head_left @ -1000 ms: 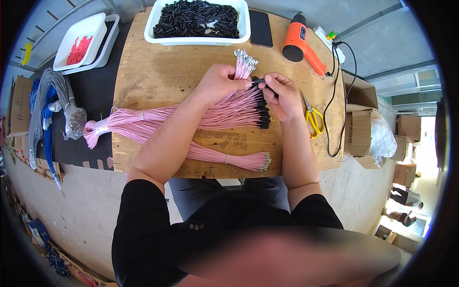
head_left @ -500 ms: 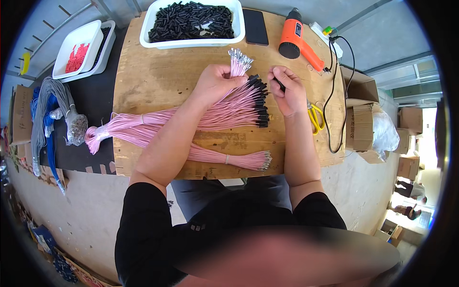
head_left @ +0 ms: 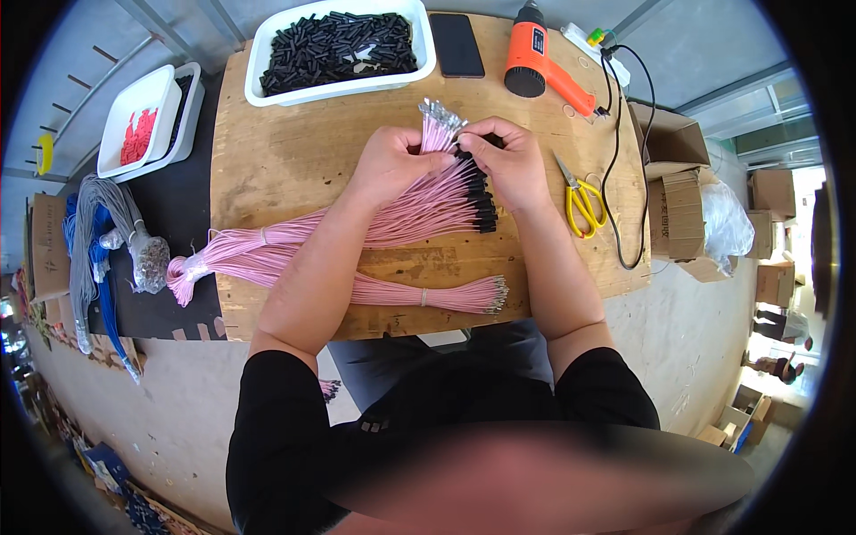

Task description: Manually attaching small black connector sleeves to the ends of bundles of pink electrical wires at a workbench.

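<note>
Count, one head view. Hands: 2, left hand (head_left: 392,165) and right hand (head_left: 508,160). Pink wire bundles (head_left: 401,214) on the worktop (head_left: 294,152): 2, one under the hands, one near the front edge. White trays: 3, one large tray (head_left: 419,22) of black sleeves at the back edge, two smaller trays (head_left: 134,125) off the left edge, apparently nested. Heat gun (head_left: 535,53): 1. Phone (head_left: 456,45): 1. Yellow scissors (head_left: 581,198): 1. Cardboard boxes (head_left: 682,178) off the right edge: several, count uncertain near the rim.
</note>
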The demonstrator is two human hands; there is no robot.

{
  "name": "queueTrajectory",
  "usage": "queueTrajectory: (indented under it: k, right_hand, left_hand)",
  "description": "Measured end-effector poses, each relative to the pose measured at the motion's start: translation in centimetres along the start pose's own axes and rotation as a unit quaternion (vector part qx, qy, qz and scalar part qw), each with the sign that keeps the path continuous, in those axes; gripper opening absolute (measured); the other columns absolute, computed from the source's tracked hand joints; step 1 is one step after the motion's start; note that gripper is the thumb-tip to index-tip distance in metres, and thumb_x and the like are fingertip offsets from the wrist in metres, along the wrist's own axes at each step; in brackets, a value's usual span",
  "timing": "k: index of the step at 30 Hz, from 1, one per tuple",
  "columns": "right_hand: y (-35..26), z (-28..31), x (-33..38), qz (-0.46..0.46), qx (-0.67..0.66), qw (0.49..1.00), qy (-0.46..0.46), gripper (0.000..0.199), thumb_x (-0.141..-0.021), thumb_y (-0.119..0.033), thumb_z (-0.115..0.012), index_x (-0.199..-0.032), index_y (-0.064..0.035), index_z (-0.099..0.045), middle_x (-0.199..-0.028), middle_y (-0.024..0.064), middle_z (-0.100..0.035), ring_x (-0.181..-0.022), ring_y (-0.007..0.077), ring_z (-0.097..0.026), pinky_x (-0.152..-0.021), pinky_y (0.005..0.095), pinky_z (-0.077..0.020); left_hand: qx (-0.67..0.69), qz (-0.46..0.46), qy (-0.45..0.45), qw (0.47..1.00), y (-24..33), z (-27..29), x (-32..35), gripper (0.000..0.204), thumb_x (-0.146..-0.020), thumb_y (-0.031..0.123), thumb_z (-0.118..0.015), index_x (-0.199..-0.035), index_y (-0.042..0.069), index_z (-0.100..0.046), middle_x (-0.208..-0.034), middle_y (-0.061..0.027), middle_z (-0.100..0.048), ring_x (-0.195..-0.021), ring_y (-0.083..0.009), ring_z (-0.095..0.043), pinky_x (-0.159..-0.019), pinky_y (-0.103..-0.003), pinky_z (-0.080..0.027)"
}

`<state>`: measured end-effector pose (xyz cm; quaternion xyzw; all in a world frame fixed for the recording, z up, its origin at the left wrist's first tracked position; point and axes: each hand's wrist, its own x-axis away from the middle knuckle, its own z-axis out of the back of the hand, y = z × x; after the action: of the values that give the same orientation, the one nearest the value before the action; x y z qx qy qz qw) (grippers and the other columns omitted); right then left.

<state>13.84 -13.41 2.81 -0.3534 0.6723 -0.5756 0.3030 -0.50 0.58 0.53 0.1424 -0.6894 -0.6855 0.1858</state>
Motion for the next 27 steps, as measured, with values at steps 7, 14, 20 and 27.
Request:
queueTrajectory:
  k: [7,14,20,27]
  right_hand:
    - [-0.6,0.5,0.2,-0.05,-0.013,0.999,0.0,0.009,-0.089,-0.002,-0.073,-0.096,0.0021,-0.07,-0.075,-0.0019,-0.062,-0.057,0.0022,-0.047,-0.051,0.0177,-0.034]
    - [-0.7,2.4,-1.0,-0.13,-0.333,0.934,-0.011,0.029,-0.099,-0.016,-0.059,-0.118,0.0054,-0.059,-0.102,0.011,-0.062,-0.082,0.0117,-0.052,-0.063,0.0213,-0.0412]
    - [0.4,3.6,-1.5,-0.116,-0.35,0.929,-0.009,0.026,-0.099,-0.013,-0.059,-0.119,0.004,-0.057,-0.099,0.0087,-0.06,-0.079,0.0121,-0.052,-0.06,0.021,-0.0405]
    - [0.2,3.0,-0.8,-0.118,-0.267,0.956,-0.02,0.024,-0.097,-0.013,-0.063,-0.114,0.0031,-0.065,-0.083,0.0026,-0.058,-0.067,0.0076,-0.049,-0.049,0.019,-0.0334]
  left_hand:
    - [0.127,0.012,0.025,0.991,0.0,-0.1,-0.1,0.013,-0.087,0.004,-0.074,-0.097,-0.003,-0.071,-0.079,-0.0052,-0.068,-0.067,-0.0094,-0.059,-0.061,-0.024,-0.047]
    - [0.154,0.036,0.053,0.986,0.5,-0.1,-0.3,0.009,-0.088,0.004,-0.072,-0.092,-0.003,-0.067,-0.078,-0.0058,-0.065,-0.066,-0.0111,-0.059,-0.06,-0.025,-0.047]
    - [0.158,0.041,0.049,0.985,0.3,-0.1,-0.4,0.01,-0.088,0.004,-0.072,-0.094,-0.003,-0.067,-0.08,-0.0059,-0.065,-0.067,-0.0115,-0.058,-0.061,-0.025,-0.047]
    - [0.179,0.025,0.034,0.983,0.1,-0.1,-0.2,0.011,-0.088,0.006,-0.071,-0.094,-0.002,-0.068,-0.078,-0.0042,-0.066,-0.066,-0.0084,-0.057,-0.06,-0.023,-0.046]
